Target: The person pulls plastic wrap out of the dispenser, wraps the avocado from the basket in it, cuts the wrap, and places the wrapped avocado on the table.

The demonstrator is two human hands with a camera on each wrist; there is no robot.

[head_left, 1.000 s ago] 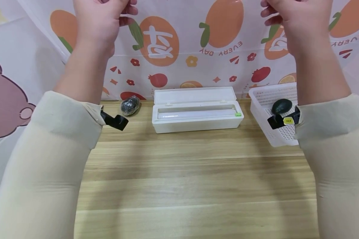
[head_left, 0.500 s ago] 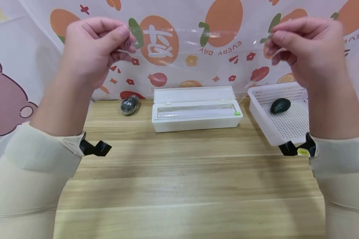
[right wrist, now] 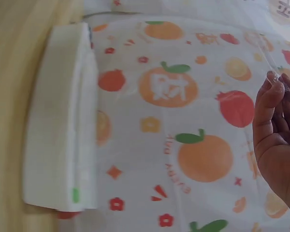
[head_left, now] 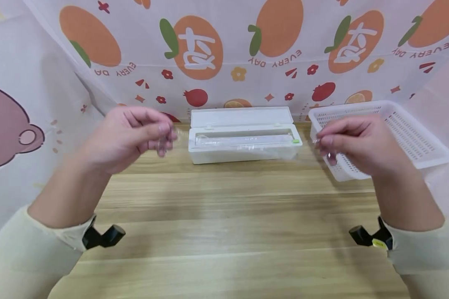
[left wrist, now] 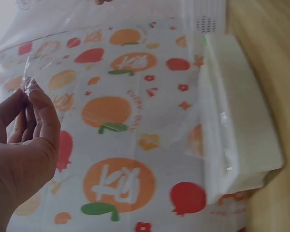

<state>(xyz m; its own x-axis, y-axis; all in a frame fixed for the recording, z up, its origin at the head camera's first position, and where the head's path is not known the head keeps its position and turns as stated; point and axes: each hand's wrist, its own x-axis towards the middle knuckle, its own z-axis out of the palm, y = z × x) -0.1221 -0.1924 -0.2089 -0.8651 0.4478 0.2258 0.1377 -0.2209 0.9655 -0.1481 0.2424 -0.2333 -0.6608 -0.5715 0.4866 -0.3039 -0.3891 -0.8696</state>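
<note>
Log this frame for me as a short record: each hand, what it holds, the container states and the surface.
Left hand: left hand pinches clear film
Right hand: right hand pinches the film's other end
Film: spans between the hands; edges hard to make out
Box: white box, lid open, roll inside
Green tab: at the box's right end
Basket: white basket, partly hidden by the right hand
Surface: wooden table
</note>
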